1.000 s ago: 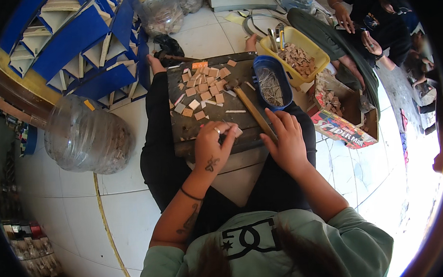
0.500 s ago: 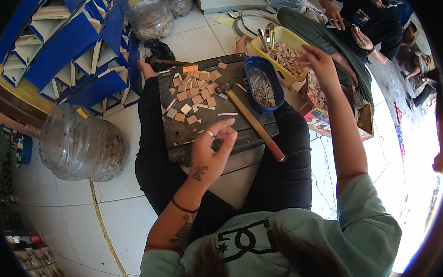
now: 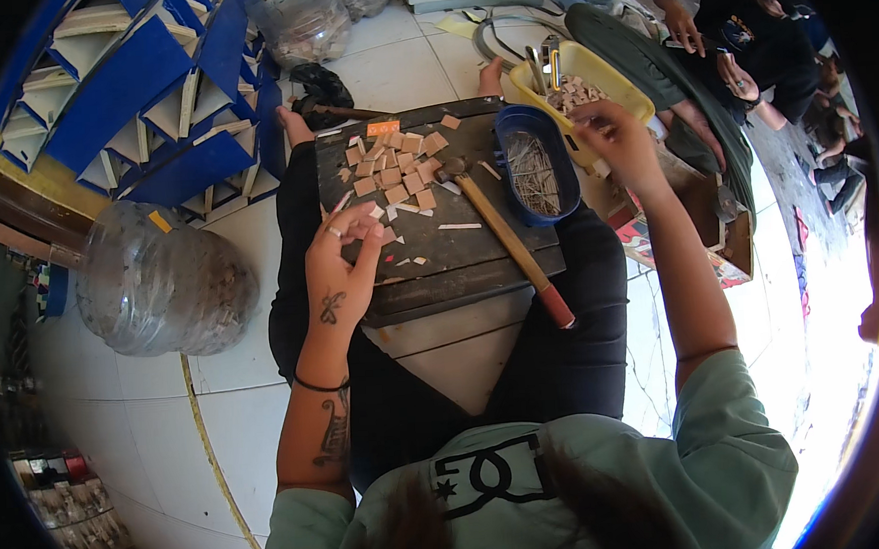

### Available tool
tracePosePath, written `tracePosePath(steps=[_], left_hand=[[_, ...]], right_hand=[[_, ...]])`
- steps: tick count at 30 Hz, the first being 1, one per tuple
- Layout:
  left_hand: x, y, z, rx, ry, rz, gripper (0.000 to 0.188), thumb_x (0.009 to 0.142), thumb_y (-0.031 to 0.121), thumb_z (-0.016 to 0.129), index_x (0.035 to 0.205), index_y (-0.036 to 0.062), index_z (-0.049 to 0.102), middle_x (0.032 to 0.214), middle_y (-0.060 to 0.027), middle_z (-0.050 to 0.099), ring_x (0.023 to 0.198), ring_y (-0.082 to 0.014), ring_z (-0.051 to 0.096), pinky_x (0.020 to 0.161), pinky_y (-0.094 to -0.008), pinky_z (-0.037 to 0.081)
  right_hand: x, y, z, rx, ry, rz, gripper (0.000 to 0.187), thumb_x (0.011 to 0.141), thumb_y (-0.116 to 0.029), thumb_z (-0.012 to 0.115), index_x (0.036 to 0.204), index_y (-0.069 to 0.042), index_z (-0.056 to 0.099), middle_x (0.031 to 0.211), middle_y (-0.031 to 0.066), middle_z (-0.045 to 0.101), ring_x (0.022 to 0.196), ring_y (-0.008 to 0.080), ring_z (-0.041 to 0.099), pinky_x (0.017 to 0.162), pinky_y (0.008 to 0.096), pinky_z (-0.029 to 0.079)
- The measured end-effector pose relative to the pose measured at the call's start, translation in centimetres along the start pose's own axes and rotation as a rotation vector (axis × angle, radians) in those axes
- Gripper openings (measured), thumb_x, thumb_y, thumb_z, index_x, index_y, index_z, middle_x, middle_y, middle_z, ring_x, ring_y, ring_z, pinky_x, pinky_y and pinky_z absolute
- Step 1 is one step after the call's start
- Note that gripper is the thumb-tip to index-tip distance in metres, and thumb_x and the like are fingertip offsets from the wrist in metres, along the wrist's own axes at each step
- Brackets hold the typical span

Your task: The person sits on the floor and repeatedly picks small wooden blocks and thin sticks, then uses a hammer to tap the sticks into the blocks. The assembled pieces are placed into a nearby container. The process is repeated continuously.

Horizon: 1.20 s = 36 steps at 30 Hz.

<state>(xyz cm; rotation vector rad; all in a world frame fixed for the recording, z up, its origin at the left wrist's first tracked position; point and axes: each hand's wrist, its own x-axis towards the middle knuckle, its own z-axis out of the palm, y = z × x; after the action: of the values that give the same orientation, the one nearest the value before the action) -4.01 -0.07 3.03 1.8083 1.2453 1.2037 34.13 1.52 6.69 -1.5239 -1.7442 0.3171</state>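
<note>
My left hand (image 3: 342, 265) is over the left part of a dark wooden board (image 3: 439, 270). Its thumb and fingers are bent but apart, beside a heap of small square tan wooden pieces (image 3: 390, 173). Blurred by motion, my right hand (image 3: 620, 151) hovers by the near side of a yellow tub (image 3: 629, 91) holding more small pieces; whether it grips anything does not show. A hammer (image 3: 507, 241) with a red handle end lies across the board. Next to it stands a blue oval container (image 3: 566, 190) of thin nails or pins.
Beyond my right arm sits an open cardboard box (image 3: 736, 249). A clear plastic jar (image 3: 161, 279) stands on the tiles at left, below blue and white stacked pieces (image 3: 140, 57). Another person (image 3: 720, 36) sits at the far right. A black bag (image 3: 320, 87) lies behind the board.
My left hand has moved left and forward, from the board's near edge to beside the wooden pieces. My right hand has shifted slightly left and nearer. The view has shifted slightly.
</note>
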Motion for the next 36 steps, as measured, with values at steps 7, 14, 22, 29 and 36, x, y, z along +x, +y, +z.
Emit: tracePosePath(steps=[7,14,22,29,36], left_hand=[[3.0,-1.1,2.2,0.464,-0.01,0.275,0.026,0.081,0.015,0.071,0.104,0.0036,0.07,0.102,-0.0107,0.063,0.099,-0.0303,0.056,0.088,-0.0401,0.046],[5.2,-1.5,5.4,0.643,0.029,0.318,0.023,0.077,0.018,0.075,0.097,0.0074,0.071,0.104,-0.0084,0.062,0.102,-0.0283,0.055,0.086,-0.0409,0.041],[4.7,-0.9,4.5,0.401,0.023,0.32,0.011,0.076,0.012,0.074,0.08,0.0089,0.064,0.081,-0.0025,0.061,0.086,-0.0243,0.058,0.079,-0.0382,0.038],[1.2,0.4,4.1,0.204,-0.121,0.286,0.011,0.078,0.011,0.075,0.086,0.0098,0.068,0.08,-0.0008,0.066,0.074,-0.019,0.06,0.082,-0.0361,0.04],[-0.5,-0.5,4.8,0.189,-0.091,0.305,0.012,0.074,0.011,0.076,0.084,0.0099,0.068,0.081,-0.001,0.068,0.083,-0.0228,0.061,0.084,-0.0367,0.041]], right_hand=[[1.6,-5.8,5.6,-0.997,-0.562,-0.058,0.017,0.075,-0.02,0.069,0.08,-0.004,0.072,0.083,0.0153,0.07,0.082,0.0307,0.069,0.076,0.0403,0.053],[1.4,-6.7,7.1,-0.941,-0.464,0.084,0.018,0.077,-0.02,0.069,0.076,-0.002,0.071,0.079,0.0176,0.071,0.08,0.03,0.071,0.076,0.0393,0.053],[1.9,-5.0,2.9,0.268,-0.374,0.397,0.017,0.085,-0.009,0.068,0.099,0.0,0.068,0.078,0.0056,0.07,0.067,0.0103,0.062,0.06,0.0234,0.047],[-0.9,-7.8,4.3,0.835,-0.245,0.427,0.03,0.086,-0.004,0.068,0.115,-0.001,0.064,0.091,0.0041,0.069,0.079,0.0062,0.063,0.064,0.0175,0.044],[-5.3,-10.4,10.4,0.499,-0.237,0.146,0.024,0.082,0.003,0.069,0.105,-0.002,0.068,0.087,0.0024,0.071,0.081,0.0064,0.066,0.068,0.0216,0.05]])
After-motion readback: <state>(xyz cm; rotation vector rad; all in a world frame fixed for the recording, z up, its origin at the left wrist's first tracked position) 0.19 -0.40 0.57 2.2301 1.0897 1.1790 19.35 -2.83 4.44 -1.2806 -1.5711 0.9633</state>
